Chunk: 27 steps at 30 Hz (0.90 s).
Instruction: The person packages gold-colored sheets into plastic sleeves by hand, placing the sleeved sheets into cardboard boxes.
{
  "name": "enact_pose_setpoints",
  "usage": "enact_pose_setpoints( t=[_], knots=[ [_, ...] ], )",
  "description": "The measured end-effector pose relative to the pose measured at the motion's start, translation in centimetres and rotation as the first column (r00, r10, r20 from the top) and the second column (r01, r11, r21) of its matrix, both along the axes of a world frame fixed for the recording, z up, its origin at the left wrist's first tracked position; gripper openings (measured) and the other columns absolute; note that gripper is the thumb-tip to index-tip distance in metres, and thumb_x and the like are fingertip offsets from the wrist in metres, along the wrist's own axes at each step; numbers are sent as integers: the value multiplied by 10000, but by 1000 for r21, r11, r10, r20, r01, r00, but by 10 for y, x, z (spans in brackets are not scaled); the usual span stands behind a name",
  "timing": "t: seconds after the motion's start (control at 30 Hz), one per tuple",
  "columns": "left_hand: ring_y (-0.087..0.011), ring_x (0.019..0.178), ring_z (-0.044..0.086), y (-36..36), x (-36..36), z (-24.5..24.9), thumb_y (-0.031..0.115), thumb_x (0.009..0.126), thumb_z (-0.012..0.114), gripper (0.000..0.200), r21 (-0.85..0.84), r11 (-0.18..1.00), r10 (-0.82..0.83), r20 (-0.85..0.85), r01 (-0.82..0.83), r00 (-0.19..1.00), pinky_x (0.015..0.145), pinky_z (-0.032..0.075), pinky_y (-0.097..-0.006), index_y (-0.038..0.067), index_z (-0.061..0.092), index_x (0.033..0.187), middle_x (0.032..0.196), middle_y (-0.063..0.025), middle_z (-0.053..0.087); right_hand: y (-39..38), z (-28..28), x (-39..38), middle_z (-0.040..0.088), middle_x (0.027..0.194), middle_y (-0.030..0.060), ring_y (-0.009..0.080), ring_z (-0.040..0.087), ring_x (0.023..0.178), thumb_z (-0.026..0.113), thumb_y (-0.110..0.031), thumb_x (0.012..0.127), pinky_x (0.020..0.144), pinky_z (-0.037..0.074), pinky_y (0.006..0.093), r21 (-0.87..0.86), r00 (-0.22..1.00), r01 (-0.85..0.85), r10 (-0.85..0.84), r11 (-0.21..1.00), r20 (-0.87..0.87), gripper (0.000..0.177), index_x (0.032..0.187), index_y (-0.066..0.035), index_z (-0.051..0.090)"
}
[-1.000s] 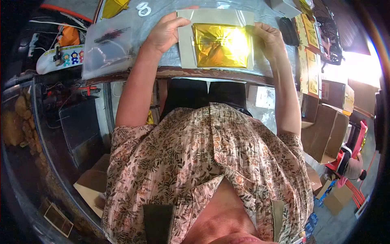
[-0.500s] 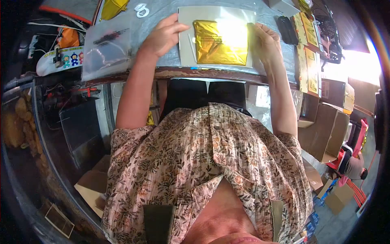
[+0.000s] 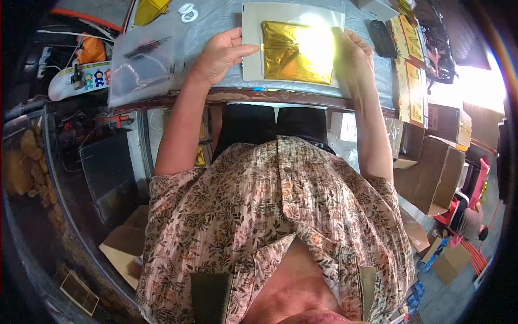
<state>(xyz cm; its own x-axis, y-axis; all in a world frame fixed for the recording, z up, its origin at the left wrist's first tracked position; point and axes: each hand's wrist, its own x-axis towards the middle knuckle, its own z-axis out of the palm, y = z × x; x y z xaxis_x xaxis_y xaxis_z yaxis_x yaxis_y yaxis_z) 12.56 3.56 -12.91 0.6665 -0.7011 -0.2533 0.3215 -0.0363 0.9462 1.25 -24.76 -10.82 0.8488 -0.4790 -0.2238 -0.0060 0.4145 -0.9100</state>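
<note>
A shiny gold foil packet (image 3: 277, 55) lies flat on a pale backing inside a clear plastic bag (image 3: 252, 67), over the table's front part. Strong glare hides its right half. My left hand (image 3: 222, 55) is closed on the bag's left edge, thumb in front and fingers behind. At the opposite edge, my right hand (image 3: 357, 56) grips the bag, its fingertips partly lost in the glare. A stack of clear plastic bags (image 3: 141, 75) rests on the table to the left of my left hand.
Another gold foil piece (image 3: 151, 11) and white rings (image 3: 188, 12) lie at the back left. A black case (image 3: 382, 39) and yellow printed boxes (image 3: 408, 40) stand on the right. Cardboard boxes (image 3: 426, 175) fill the floor at right, where another person (image 3: 472, 221) is visible.
The bag with the gold packet has shifted slightly up and to the right, tilting a little. My left hand has moved right with it; my right hand stays nearly in place.
</note>
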Motion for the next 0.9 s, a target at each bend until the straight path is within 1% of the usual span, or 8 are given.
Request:
enact_pose_setpoints(
  t=[0.13, 0.2, 0.37, 0.47, 0.57, 0.63, 0.73, 0.9],
  knots=[
    [-133, 1104, 653, -1, 2, -3, 119, 942, 703, 453, -80, 996, -49, -13, 48, 999, 986, 518, -324, 36, 577, 1370, 1231, -51, 687, 6, 2, 0, 743, 907, 97, 126, 677, 736, 743, -88, 925, 676, 540, 234, -38, 1000, 23, -22, 999, 10, 171, 1017, 54, 720],
    [-132, 1076, 666, -1, 0, -3, 82, 935, 704, 439, -92, 995, -34, -11, 32, 999, 955, 531, -308, 17, 585, 1352, 1212, -67, 699, 14, 9, -1, 696, 814, -11, 29, 568, 632, 731, -185, 959, 550, 422, 181, -101, 999, 37, -39, 994, -19, 177, 994, -12, 729],
    [-134, 1052, 678, -1, -3, 0, 35, 927, 705, 434, -83, 996, -13, 6, 13, 1000, 933, 542, -297, -11, 586, 1342, 1195, -86, 709, 12, 9, 2, 700, 815, -10, 25, 569, 629, 740, -179, 954, 545, 411, 175, -130, 1000, 18, -19, 991, -1, 181, 999, -4, 729],
    [-134, 1080, 668, 3, -1, 1, 56, 939, 694, 433, -114, 993, -39, 9, 40, 999, 940, 541, -310, -10, 580, 1352, 1222, -84, 697, 19, 14, 5, 703, 815, -7, 26, 570, 625, 746, -170, 949, 543, 408, 174, -118, 999, 38, -38, 992, -2, 179, 1000, 1, 730],
    [-149, 1125, 651, 4, 3, 1, 150, 960, 703, 438, -229, 973, -40, -56, 26, 998, 951, 535, -325, -15, 580, 1347, 1262, -87, 673, 20, 14, 10, 705, 811, -5, 29, 573, 624, 750, -164, 945, 543, 410, 176, -125, 999, 32, -33, 992, -9, 174, 987, 4, 733],
    [-165, 1164, 632, 2, 6, 9, 270, 979, 701, 480, -271, 952, 88, -214, -146, 973, 962, 527, -338, -13, 577, 1347, 1291, -88, 650, 23, 13, 14, 705, 809, -6, 30, 574, 625, 752, -162, 943, 544, 412, 177, -155, 999, 14, -19, 988, -30, 171, 979, 4, 735],
    [-177, 1160, 631, -6, 10, 15, 336, 986, 694, 522, -170, 965, 174, -154, -200, 973, 966, 523, -340, -8, 567, 1358, 1288, -86, 645, 30, 11, 21, 709, 815, 6, 39, 577, 626, 768, -178, 923, 546, 410, 181, -140, 1000, -13, 10, 990, -26, 197, 981, 8, 740],
    [-182, 1158, 624, 1, 17, 2, 326, 986, 696, 509, -178, 940, 253, -214, -292, 944, 986, 509, -353, -2, 572, 1356, 1280, -79, 646, 18, 18, 10, 670, 753, -14, 39, 548, 603, 729, -164, 922, 546, 399, 187, -143, 987, -137, 123, 980, -104, 160, 921, -4, 739]
  ],
)
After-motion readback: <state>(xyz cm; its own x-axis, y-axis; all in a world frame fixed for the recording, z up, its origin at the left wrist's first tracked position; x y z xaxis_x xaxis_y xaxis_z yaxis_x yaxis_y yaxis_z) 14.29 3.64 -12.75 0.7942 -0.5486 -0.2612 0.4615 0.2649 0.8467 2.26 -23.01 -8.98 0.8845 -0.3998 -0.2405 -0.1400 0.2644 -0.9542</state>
